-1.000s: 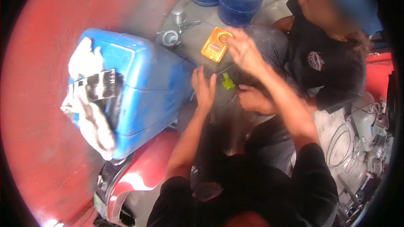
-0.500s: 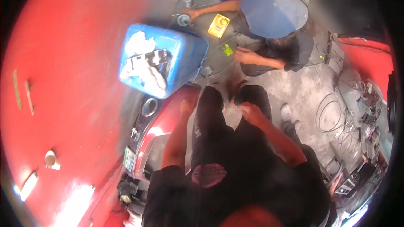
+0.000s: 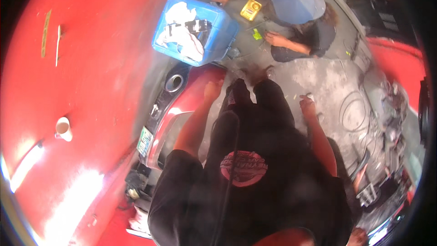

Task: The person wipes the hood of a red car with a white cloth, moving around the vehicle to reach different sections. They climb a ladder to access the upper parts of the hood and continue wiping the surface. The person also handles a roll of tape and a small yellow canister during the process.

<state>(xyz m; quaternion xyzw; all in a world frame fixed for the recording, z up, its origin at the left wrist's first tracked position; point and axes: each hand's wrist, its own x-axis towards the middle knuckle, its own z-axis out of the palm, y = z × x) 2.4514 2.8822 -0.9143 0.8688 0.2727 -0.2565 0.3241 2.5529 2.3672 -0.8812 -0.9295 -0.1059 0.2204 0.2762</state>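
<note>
My left hand is at the inner edge of a red car bumper, its fingers curled and seemingly gripping that edge. The bumper lies to my left, with a round metal-ringed opening and a plate on its dark side. My right hand hangs beside my right knee, over the concrete floor. Its fingers look loosely apart, with nothing plainly held; a small pale thing shows by the fingertips. Ahead of the bumper stands a blue plastic container with white cloths and a black-and-white item on top.
A person in a blue cap crouches ahead, near a yellow container and a bright green piece. Coiled cable and car parts lie to my right. A large red surface on the left carries a cup.
My right hand has moved from above my right knee out to the right. My left hand stays by the bumper. The whole view has shifted, with the container and bumper now higher in it.
</note>
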